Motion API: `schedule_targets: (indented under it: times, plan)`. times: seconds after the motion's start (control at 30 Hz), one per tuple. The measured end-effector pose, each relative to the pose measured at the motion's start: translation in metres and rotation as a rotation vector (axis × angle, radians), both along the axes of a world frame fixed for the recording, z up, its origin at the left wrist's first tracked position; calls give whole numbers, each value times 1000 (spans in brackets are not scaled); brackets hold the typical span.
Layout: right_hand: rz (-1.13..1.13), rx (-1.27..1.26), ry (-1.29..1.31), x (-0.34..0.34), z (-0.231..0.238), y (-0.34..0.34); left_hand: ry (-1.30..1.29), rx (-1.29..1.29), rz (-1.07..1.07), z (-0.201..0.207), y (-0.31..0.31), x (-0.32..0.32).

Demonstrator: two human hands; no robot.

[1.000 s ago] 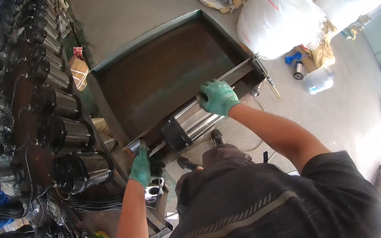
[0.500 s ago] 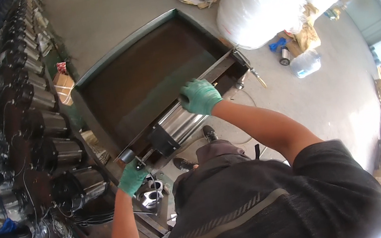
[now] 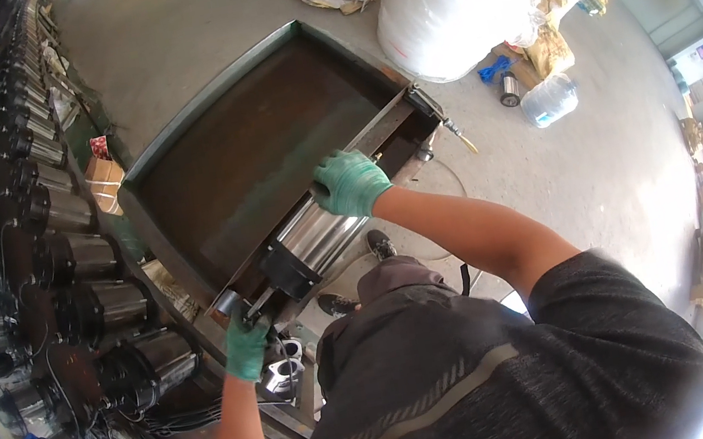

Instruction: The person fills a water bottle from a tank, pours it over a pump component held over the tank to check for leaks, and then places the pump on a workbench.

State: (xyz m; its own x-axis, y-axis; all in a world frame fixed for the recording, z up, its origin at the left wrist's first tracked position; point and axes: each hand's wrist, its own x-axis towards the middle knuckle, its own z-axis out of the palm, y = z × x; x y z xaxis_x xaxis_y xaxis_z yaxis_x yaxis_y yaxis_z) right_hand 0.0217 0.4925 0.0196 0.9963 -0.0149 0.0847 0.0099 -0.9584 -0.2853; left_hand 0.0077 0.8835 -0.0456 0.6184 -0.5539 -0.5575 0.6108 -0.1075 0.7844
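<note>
- My hands are well apart, both in green gloves; the right hand (image 3: 352, 184) curls over the upper right end of the silver cylinder (image 3: 314, 237), near the middle of the frame; how tightly it grips I cannot tell.
- My left hand (image 3: 246, 347) is at lower left of centre, up against the small grey round fitting (image 3: 227, 303); its fingertips are hidden, so I cannot tell what they close on.
- The cylinder lies aslant along the lower right side of the large dark tray (image 3: 235, 136); its black end cap (image 3: 288, 270) faces lower left, towards my left hand.
- Compared with a second ago, tray, cylinder and hands all sit further left in the frame; the cylinder keeps much the same place against the tray, so I judge my view has shifted and the handling carries on.
- Silver-and-black motors (image 3: 153, 364) line the left; silver ringed parts (image 3: 285, 375) sit below my left hand.
</note>
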Motion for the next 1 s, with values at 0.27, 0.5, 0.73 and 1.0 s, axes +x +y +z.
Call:
schedule_targets:
  times: [0.27, 0.5, 0.73, 1.0]
  plan:
    - [-15, 34, 2, -2, 2, -1, -700, 485, -70, -27, -2, 5]
    - [-11, -41, 170, 3, 12, 9, 608, -190, 225, 41, -27, 9]
    - [-5, -65, -25, 5, -7, 4, -655, 277, -61, -14, -4, -6]
    - [8, -42, -65, 4, -13, 5, -1138, 993, -413, 10, -16, 8]
